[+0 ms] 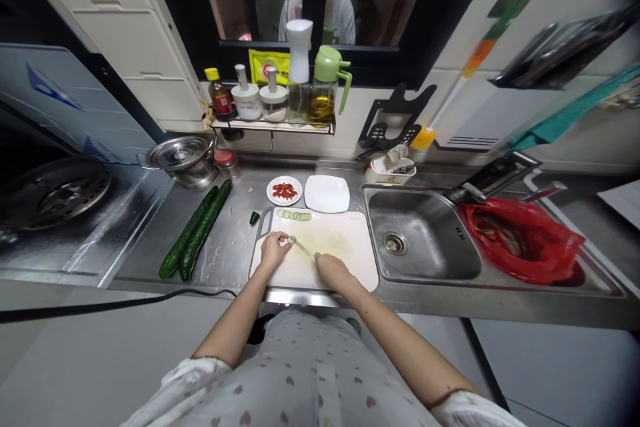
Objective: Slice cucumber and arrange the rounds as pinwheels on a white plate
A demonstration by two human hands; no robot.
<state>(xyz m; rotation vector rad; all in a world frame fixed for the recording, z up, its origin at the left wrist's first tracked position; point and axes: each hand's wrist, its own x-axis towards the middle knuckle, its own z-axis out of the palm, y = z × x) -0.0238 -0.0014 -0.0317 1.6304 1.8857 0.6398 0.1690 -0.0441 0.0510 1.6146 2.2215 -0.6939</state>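
My right hand (pixel 332 271) grips a knife (pixel 305 251), its thin blade pointing up and left over the white cutting board (pixel 350 273). Near the blade's tip is a pale cucumber slice (pixel 292 239), with the closed fingertips of my left hand (pixel 275 251) at its edge. Along the top of the board lies an overlapping row of cucumber slices (pixel 295 215). A dark green cucumber end (pixel 255 218) rests on the counter just left of the board. Further left, two whole cucumbers (pixel 204 230) lie side by side.
Behind the board stand a plate of chopped red pieces (pixel 285 191) and a white plate (pixel 327 193). The sink (pixel 425 240) is to the right, with a red plastic bag (pixel 525 240) beyond. A lidded pot (pixel 185 159) stands back left, below a condiment shelf (pixel 275 127).
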